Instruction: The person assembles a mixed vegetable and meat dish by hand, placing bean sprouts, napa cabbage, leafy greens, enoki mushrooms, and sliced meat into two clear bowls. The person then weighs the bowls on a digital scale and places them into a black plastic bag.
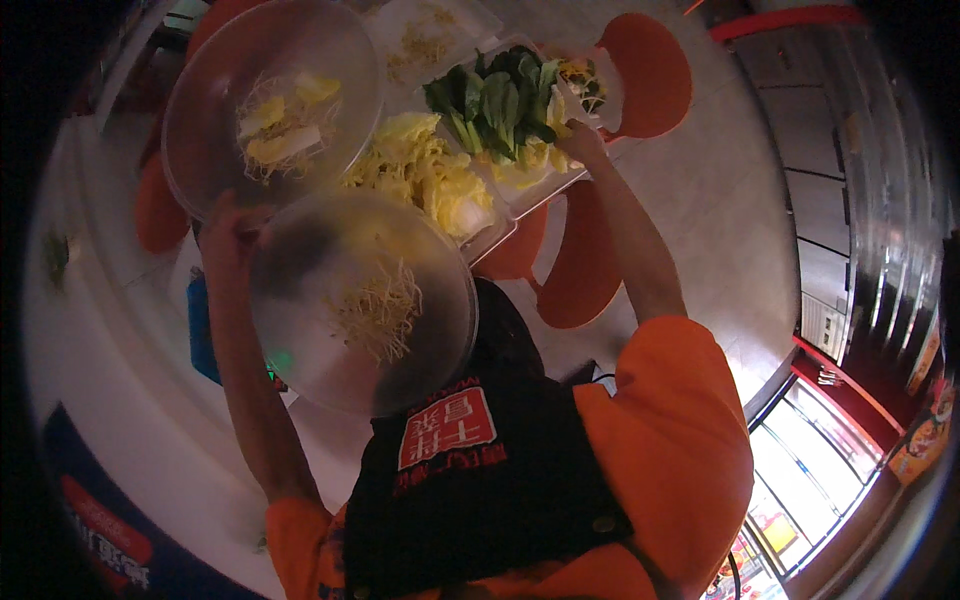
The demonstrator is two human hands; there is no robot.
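My left hand (234, 228) is closed at the left rim of a translucent round bowl (300, 345), which has pale bean sprouts (378, 312) in it. Just beyond, a second translucent bowl (200, 110) holds thin sprouts and yellow leaf pieces (285, 145). My right hand (580, 143) reaches to the right end of the vegetable trays, its fingers curled beside pale leaves; what they grip is hidden. Dark green leafy vegetables (500, 100) lie just left of that hand. Yellow cabbage leaves (425, 175) fill the nearer tray.
A white tray (470, 22) with some sprouts stands at the far side. Mixed cut vegetables (583, 85) sit beyond my right hand. Orange chairs (650, 75) stand around the table. A blue object (203, 325) is beside my left forearm. Shelving (815, 150) lines the right.
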